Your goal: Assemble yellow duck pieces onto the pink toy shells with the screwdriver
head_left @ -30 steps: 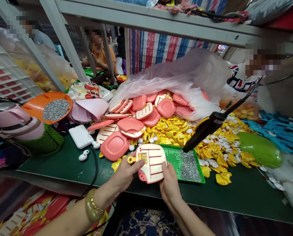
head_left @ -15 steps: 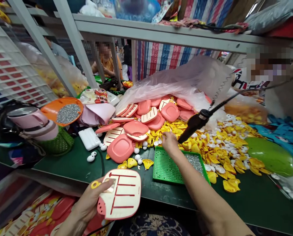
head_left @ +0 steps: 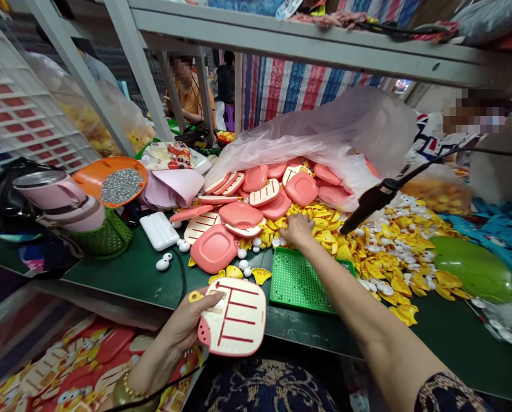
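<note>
Right hand (head_left: 298, 230) has moved off the cream-and-pink board (head_left: 241, 317) to yellow pieces (head_left: 328, 237) at its fingertips; finger closure cannot be determined. Left hand (head_left: 185, 322) clamps the board between thumb and fingers.

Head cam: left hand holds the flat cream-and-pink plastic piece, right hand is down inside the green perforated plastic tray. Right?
Not the right-hand part: the right hand is at the heap of yellow and white plastic pieces, beyond the green tray, per the head view. The left hand does hold the cream-and-pink piece.
</note>
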A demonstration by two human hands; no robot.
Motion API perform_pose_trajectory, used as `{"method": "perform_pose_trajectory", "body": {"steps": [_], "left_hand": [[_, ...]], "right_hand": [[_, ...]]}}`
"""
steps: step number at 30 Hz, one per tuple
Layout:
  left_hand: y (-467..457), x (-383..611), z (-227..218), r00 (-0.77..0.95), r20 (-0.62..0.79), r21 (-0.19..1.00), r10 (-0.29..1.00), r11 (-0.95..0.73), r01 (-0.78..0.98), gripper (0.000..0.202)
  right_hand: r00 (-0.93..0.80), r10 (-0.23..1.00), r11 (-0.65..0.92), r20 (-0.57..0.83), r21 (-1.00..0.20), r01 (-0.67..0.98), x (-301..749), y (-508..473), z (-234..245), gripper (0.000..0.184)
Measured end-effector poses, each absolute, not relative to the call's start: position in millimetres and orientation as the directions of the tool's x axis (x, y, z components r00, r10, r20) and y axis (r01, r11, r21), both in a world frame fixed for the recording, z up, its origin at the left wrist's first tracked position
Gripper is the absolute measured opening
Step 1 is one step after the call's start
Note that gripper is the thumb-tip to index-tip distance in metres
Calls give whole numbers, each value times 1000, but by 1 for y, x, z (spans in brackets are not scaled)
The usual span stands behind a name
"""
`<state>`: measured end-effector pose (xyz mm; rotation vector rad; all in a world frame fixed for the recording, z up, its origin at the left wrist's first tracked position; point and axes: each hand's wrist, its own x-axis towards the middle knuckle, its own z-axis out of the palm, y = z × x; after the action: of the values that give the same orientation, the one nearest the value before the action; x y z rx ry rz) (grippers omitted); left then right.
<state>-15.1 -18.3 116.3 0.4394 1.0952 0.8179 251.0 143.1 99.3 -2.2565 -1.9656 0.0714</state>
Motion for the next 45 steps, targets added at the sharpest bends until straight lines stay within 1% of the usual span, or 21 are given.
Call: {"method": "perform_pose_trajectory", "body": {"steps": [2, 4, 7, 10, 14, 16, 19, 21, 22, 24, 25, 28, 30, 31, 32, 35, 37, 38, 41, 44, 45], "left_hand": [[-16, -9, 118, 244, -591, 689, 769, 638, -344, 27], [-16, -5, 119, 263, -597, 681, 758, 652, -333, 27], [-16, -3, 119, 254, -621, 657, 741, 670, -347, 28], [-17, -4, 113, 256, -629, 643, 734, 676, -359, 30], [-18, -6, 105, 286, -641, 633, 712, 702, -326, 31], [-17, -6, 103, 303, -633, 635, 713, 701, -324, 30], [-17, -6, 103, 304, -614, 644, 729, 685, -341, 28], [-17, -6, 104, 304, -608, 648, 733, 680, -344, 29], [-17, -6, 105, 308, -607, 650, 733, 680, -339, 31], [-18, -5, 108, 318, -605, 657, 730, 683, -320, 35], [-19, -4, 110, 325, -601, 661, 730, 683, -310, 35], [-21, -2, 115, 347, -584, 672, 734, 677, -301, 33], [-22, 0, 117, 352, -577, 671, 737, 673, -310, 31], [-24, 1, 118, 358, -575, 669, 736, 675, -311, 30], [-25, 2, 118, 369, -573, 667, 732, 678, -309, 28], [-31, 3, 119, 408, -542, 677, 735, 669, -306, 26], [-35, 2, 119, 427, -515, 690, 743, 655, -307, 26], [-38, 2, 119, 435, -509, 691, 743, 654, -309, 28], [-45, -1, 121, 426, -509, 684, 748, 652, -327, 29], [-50, -6, 121, 389, -530, 676, 754, 652, -343, 29], [-51, -8, 121, 377, -540, 674, 753, 655, -343, 30]], "right_hand": [[118, 992, -109, 50, -151, 983, 249, 148, 98, 42], [104, 994, -99, 25, -168, 981, 250, 153, 97, 35], [126, 992, -123, -1, -201, 972, 258, 159, 93, 26], [118, 993, -108, 26, -250, 962, 267, 155, 89, 29], [58, 991, -18, 117, -325, 946, 271, 135, 86, 42], [35, 981, 42, 189, -387, 921, 272, 120, 85, 41], [17, 940, 167, 341, -504, 847, 272, 92, 86, 36], [-8, 911, 249, 413, -534, 808, 274, 68, 84, 34], [-29, 904, 277, 426, -534, 799, 275, 56, 82, 33], [-77, 914, 297, 398, -527, 796, 279, 32, 76, 33], [-93, 930, 282, 356, -526, 803, 280, 22, 73, 33], [-143, 979, 200, 148, -536, 820, 286, 0, 64, 35], [-199, 979, 186, 35, -541, 820, 289, -3, 65, 36], [-212, 977, 190, 20, -528, 827, 290, 1, 69, 35], [-204, 978, 193, 33, -500, 844, 290, 7, 74, 33], [-106, 982, 157, 154, -370, 916, 287, 44, 95, 32], [-77, 979, 131, 189, -297, 946, 281, 78, 106, 36], [-78, 979, 127, 188, -265, 956, 277, 94, 108, 35], [-140, 979, 164, 146, -165, 973, 266, 133, 108, 25], [-206, 973, 216, 103, -105, 971, 264, 149, 102, 31], [-218, 971, 227, 96, -95, 969, 266, 151, 100, 29]]}}
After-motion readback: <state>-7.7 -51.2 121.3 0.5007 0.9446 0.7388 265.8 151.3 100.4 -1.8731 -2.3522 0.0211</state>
